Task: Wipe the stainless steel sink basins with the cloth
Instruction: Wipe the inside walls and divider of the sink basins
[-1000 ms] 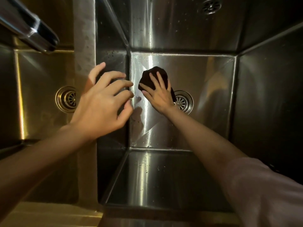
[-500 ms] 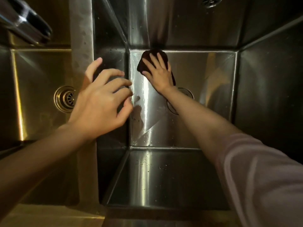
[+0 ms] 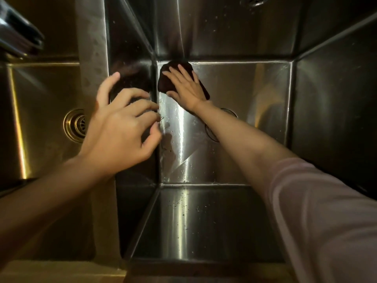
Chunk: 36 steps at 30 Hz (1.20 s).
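Observation:
A dark cloth point(image 3: 164, 82) lies on the floor of the right steel basin point(image 3: 255, 94), in its far left corner. My right hand point(image 3: 186, 86) presses flat on the cloth with its fingers spread. My forearm covers most of this basin's drain point(image 3: 230, 112). My left hand point(image 3: 120, 129) hovers over the divider point(image 3: 91, 58) between the two basins, fingers loosely curled and holding nothing. The left basin point(image 3: 40, 99) shows its round drain point(image 3: 75, 125).
A faucet spout point(image 3: 18, 41) juts in at the top left above the left basin. An overflow grille point(image 3: 252, 1) sits high on the right basin's far wall. Water drops speckle the right basin's near wall and floor.
My right hand has slid the cloth from beside the drain up into the far left corner of the basin floor. My left hand has stayed over the divider.

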Tool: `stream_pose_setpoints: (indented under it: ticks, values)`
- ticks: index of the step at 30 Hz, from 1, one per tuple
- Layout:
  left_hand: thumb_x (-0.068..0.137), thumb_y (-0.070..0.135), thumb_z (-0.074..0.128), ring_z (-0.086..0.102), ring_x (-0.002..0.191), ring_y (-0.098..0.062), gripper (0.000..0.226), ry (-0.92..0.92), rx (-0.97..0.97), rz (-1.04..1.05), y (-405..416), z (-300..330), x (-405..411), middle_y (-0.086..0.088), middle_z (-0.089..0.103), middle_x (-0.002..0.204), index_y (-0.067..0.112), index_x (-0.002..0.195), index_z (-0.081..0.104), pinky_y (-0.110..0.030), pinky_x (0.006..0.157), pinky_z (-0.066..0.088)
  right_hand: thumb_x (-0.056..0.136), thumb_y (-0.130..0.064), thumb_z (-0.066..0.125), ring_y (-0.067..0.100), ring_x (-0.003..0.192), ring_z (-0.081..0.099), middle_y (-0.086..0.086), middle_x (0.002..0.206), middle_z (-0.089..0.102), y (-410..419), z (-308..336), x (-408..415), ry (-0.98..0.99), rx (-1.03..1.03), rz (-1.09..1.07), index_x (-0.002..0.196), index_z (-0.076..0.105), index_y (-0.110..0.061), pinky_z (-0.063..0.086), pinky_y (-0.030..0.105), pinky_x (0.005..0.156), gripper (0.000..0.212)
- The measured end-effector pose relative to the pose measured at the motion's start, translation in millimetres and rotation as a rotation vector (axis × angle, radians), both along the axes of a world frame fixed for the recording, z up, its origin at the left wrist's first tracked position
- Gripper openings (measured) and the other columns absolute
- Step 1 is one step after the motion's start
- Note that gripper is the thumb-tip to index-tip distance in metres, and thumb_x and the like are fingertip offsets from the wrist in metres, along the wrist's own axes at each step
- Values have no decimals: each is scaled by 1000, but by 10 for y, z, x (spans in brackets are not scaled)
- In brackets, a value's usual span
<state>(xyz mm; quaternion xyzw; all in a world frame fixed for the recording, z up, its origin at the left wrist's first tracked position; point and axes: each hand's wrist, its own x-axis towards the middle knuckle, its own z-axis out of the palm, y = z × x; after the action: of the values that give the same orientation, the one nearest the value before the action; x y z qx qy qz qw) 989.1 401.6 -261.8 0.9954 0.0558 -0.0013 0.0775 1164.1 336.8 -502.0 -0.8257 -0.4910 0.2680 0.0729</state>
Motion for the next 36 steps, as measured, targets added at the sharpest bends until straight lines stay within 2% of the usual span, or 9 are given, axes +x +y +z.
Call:
stream_pose_setpoints:
  ticks: [5, 8, 17, 21, 25, 30, 33, 36]
  values:
    - [94, 27, 47, 60, 111, -25, 33, 10, -5, -5, 5, -16, -10, -4, 74, 99, 11, 90, 76, -55, 116, 17, 98, -48, 35, 22, 150, 9, 0, 159, 20, -569, -21, -364, -56, 69, -26, 149, 28, -31, 9, 47, 119, 55]
    - [95, 28, 45, 59, 113, -26, 36, 27, -11, -19, 6, -18, -4, -5, 73, 100, 10, 92, 76, -56, 116, 16, 99, -47, 33, 22, 149, 11, 0, 159, 22, -818, -19, -486, -89, 25, 38, 149, 30, -29, 8, 46, 120, 53]
    - [94, 28, 46, 61, 110, -27, 36, 32, -24, 13, -11, 5, 16, -5, 73, 98, 9, 87, 76, -57, 115, 19, 99, -44, 35, 18, 150, 2, -5, 161, 13, 202, 77, 24, -3, -38, 120, 151, 22, -30, 4, 47, 121, 55]
    - [93, 28, 47, 60, 111, -26, 35, 47, -32, 19, -7, 13, 11, -4, 73, 98, 9, 88, 76, -54, 117, 15, 97, -47, 35, 17, 149, 8, -4, 158, 22, -149, 43, -169, -27, 31, 70, 149, 30, -30, 4, 44, 121, 54]
    - [93, 26, 48, 60, 111, -26, 33, 51, -38, 21, -21, 27, 14, -4, 73, 100, 9, 87, 76, -54, 117, 15, 95, -50, 38, 19, 149, 11, -3, 158, 25, -552, -18, -336, -18, 38, 167, 147, 32, -31, 5, 43, 120, 56]
    - [92, 26, 48, 61, 109, -27, 34, 57, -40, 24, -20, 48, 26, -3, 73, 98, 9, 84, 75, -55, 116, 17, 95, -51, 36, 20, 149, 9, -3, 159, 21, -54, 6, 27, 0, 16, 269, 149, 28, -32, 9, 44, 119, 58]
    - [93, 26, 47, 61, 109, -25, 34, 62, -33, 27, -17, 44, 22, -4, 73, 96, 9, 85, 76, -55, 116, 17, 96, -51, 34, 18, 150, 7, -3, 160, 17, 204, 19, 210, -11, -18, 238, 150, 25, -31, 9, 45, 120, 58]
    - [94, 26, 46, 62, 109, -25, 35, 63, -19, 23, -13, 38, 23, -4, 74, 95, 9, 85, 76, -52, 117, 17, 96, -52, 34, 18, 149, 8, -4, 159, 20, 102, 19, 111, -10, 12, 140, 149, 26, -31, 12, 46, 120, 58]
